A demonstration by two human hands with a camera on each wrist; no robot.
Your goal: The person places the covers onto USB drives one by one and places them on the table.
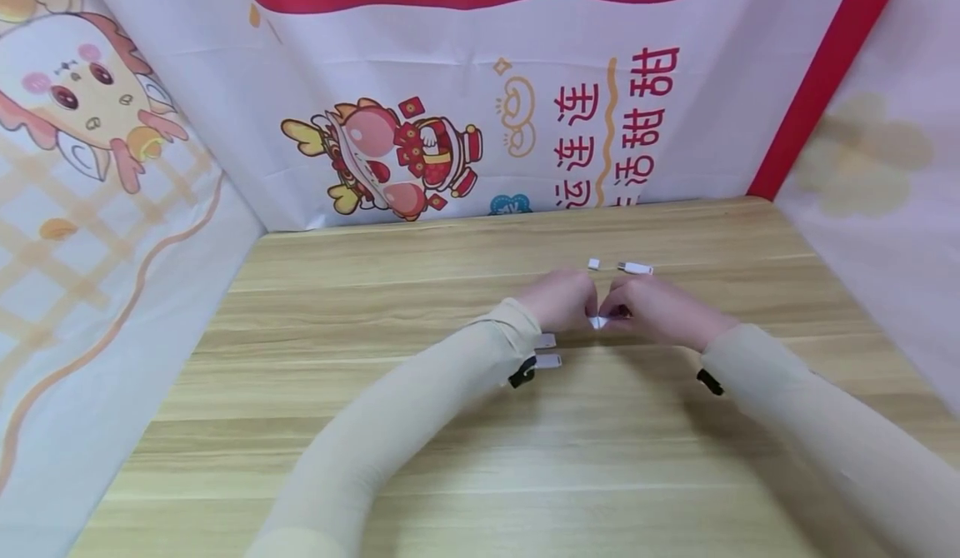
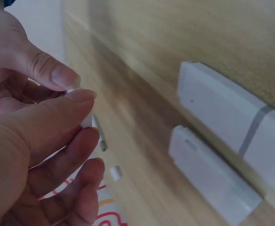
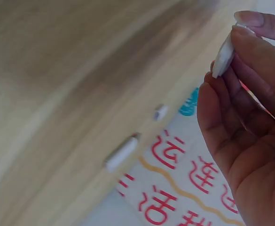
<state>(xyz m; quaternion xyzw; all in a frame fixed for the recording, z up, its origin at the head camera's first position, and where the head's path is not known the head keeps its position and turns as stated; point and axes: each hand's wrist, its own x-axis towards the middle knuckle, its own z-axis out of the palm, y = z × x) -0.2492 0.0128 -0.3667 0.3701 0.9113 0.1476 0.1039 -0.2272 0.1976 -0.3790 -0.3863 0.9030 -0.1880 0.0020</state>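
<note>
Over the table, my left hand (image 1: 558, 298) and my right hand (image 1: 663, 306) meet fingertip to fingertip at a small white USB stick (image 3: 224, 55). The right thumb and fingers grip its body. Left fingertips pinch its other end, where a bit of white (image 2: 87, 120) shows; whether this is a separate cap is hidden. Just beyond the hands lies an uncapped white USB stick (image 1: 637, 268), its metal plug pointing left. A loose white cap (image 1: 594, 264) sits to its left. Two more white sticks, one nearer (image 1: 548, 361) and one farther (image 1: 545, 341), lie side by side by the left wrist.
The wood-grain table (image 1: 420, 291) ends at a printed cloth backdrop (image 1: 450, 58) behind it. Cloth walls also stand at the left (image 1: 135, 233) and the right (image 1: 870, 158). Black straps show at both sleeves.
</note>
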